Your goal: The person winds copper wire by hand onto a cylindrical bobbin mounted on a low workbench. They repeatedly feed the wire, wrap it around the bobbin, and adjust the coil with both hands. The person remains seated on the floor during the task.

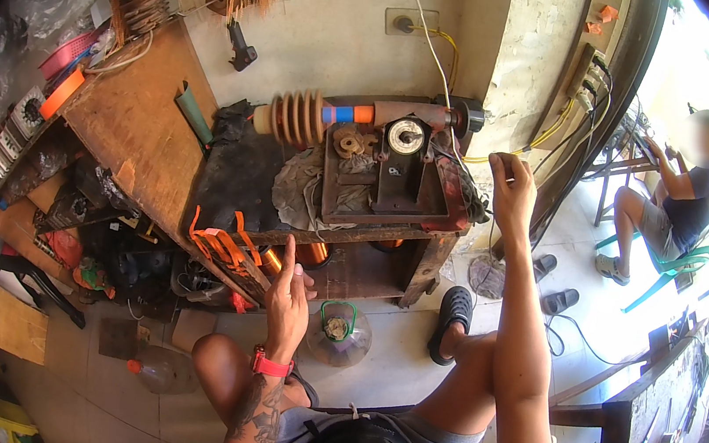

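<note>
My left hand (287, 302), with a red watch on the wrist, is raised before the bench's front edge. Its index finger stretches upward and the other fingers bend partly; nothing is visible in it. Higher up and to the right, my right hand (513, 192) has its fingertips pinched together. Whatever they may hold is too small to make out. Between and beyond both hands stands a coil winding machine (391, 177) with a round dial counter (406, 137). Its horizontal shaft carries a ribbed brown winding former (298, 119) at the left end and a black wheel (467, 116) at the right.
Copper wire spools (312, 254) sit under the workbench (343, 242); orange strips (223, 245) hang at its front. A clear round jug (340, 335) stands on the floor. A cluttered wooden shelf (144, 98) is leftward. At far right, a person (686, 187) sits on a green chair.
</note>
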{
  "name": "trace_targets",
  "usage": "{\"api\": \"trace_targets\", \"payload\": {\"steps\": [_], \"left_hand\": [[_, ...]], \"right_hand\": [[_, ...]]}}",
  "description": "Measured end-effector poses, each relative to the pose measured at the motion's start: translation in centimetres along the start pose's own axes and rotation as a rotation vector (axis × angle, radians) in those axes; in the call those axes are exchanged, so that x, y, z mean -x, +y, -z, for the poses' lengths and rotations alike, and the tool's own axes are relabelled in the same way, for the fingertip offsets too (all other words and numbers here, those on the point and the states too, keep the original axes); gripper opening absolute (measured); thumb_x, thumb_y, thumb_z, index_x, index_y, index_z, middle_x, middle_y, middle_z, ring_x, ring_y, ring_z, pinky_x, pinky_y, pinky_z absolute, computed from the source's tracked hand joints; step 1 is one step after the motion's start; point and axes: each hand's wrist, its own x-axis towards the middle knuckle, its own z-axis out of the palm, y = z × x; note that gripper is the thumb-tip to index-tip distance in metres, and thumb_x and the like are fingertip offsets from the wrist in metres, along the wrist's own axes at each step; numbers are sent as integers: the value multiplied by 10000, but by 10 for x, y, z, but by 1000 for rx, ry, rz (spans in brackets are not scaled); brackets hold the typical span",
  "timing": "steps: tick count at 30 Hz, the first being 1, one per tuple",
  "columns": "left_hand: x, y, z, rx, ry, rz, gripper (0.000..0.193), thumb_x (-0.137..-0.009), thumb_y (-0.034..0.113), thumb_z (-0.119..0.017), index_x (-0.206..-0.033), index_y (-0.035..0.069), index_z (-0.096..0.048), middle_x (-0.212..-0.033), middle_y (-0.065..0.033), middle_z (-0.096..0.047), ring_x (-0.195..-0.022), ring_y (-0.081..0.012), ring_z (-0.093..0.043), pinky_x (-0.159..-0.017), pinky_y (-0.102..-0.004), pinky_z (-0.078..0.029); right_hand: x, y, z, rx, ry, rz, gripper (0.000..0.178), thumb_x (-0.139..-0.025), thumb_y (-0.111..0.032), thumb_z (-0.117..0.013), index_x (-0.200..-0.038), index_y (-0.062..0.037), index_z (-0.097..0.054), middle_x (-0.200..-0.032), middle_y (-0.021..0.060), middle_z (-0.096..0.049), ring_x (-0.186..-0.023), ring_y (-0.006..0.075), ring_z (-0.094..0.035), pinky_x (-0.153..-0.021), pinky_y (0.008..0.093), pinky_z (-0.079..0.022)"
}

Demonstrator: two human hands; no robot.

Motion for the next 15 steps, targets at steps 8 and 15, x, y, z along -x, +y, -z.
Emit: {"api": "trace_targets", "payload": {"steps": [8,15], "left_hand": [[0,-3,0,43,4,-5,538,-1150,139,-445,-1668,255,-355,-846,-25,-583,-763,-94,-596,-670,-289,-603],[-1,-1,2,-1,-4,27,531,-1152,150,-444,-1668,243,-358,-857,-31,-591,-769,-101,-589,-660,-287,-591]], "right_hand": [[-5,-41,-11,-350,-4,92,449,-1126,-348,-534,-1441,-39,-617,-1354,189,-689,-1267,259,-645,-1089,363,-474],[-6,-76,-28,-449,-75,34,460,-1135,-312,-513,-1505,-44,-570,-1380,225,-684,-1306,268,-646,-1085,379,-478]]}}
